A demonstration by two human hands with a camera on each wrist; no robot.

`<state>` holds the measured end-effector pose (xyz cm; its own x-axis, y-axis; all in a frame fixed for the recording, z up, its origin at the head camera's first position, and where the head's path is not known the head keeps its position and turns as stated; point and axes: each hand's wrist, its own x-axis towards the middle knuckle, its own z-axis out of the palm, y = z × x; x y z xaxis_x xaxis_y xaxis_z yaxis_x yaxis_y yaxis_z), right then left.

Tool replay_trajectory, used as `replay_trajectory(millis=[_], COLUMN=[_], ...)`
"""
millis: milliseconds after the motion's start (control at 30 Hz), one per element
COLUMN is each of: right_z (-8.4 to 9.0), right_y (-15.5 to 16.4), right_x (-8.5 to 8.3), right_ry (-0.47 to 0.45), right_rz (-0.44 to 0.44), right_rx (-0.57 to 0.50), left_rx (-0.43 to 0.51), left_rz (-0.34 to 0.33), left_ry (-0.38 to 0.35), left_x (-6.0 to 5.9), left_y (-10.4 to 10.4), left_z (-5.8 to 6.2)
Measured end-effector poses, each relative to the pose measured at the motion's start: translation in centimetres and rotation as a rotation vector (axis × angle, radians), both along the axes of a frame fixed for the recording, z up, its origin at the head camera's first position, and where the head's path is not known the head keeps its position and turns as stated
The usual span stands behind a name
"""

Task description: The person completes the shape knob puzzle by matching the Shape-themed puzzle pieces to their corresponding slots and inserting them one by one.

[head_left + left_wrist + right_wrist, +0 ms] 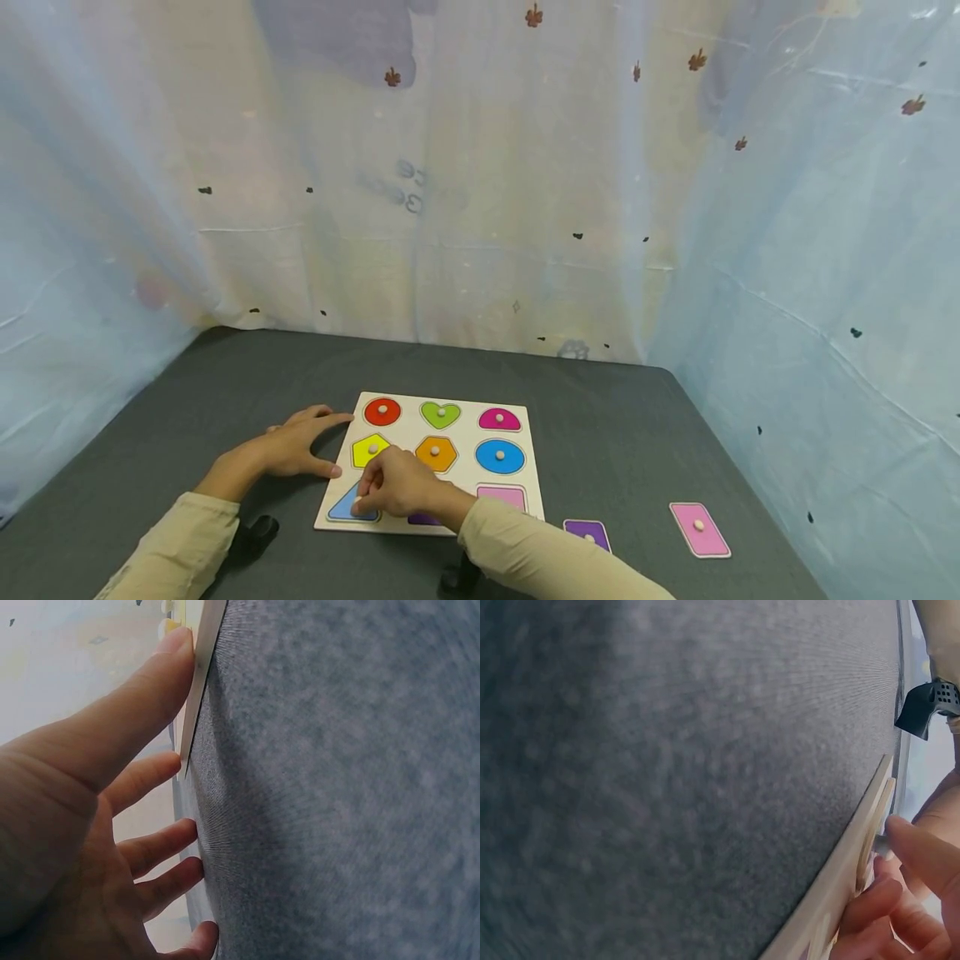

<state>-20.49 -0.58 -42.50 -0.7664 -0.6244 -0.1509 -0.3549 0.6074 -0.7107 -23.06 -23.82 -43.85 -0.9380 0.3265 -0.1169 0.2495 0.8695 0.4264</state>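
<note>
A white shape-puzzle board (465, 408) lies on the dark table. My left hand (296, 442) has its fingers spread at the board's left edge; the left wrist view shows thumb and index fingertip against that edge. My right hand (401, 483) pinches the small knob of the blue triangle piece (343, 505) at the lower left corner. In the right wrist view, the piece's edge (876, 825) stands slightly proud of the board. A yellow pentagon (363, 447) sits just above the triangle. The purple spot (423, 518) beside it is mostly hidden by my right hand.
A red circle (382, 412), green heart (432, 413), magenta half-circle (500, 419), orange hexagon (442, 458) and blue oval (487, 465) sit in the board. A knobless pink space (502, 497) shows lower right. A purple piece (585, 528) and pink rectangle (701, 537) lie on the table.
</note>
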Motion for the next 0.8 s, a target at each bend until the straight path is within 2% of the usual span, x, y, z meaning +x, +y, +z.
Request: replay_trajectory(millis=[267,800], right_z=[-0.27,-0.04], right_y=[0.15,0.5], right_x=[0.06,-0.22], right_ry=[-0.016,-0.013], right_rz=[-0.01,0.027], right_rx=[-0.029,-0.057], left_rx=[-0.017,-0.02], left_rz=[0.004,0.004], left_ry=[-0.005,0.004], left_x=[-0.01,0.08], left_y=[0.21,0.28], left_z=[0.04,0.47])
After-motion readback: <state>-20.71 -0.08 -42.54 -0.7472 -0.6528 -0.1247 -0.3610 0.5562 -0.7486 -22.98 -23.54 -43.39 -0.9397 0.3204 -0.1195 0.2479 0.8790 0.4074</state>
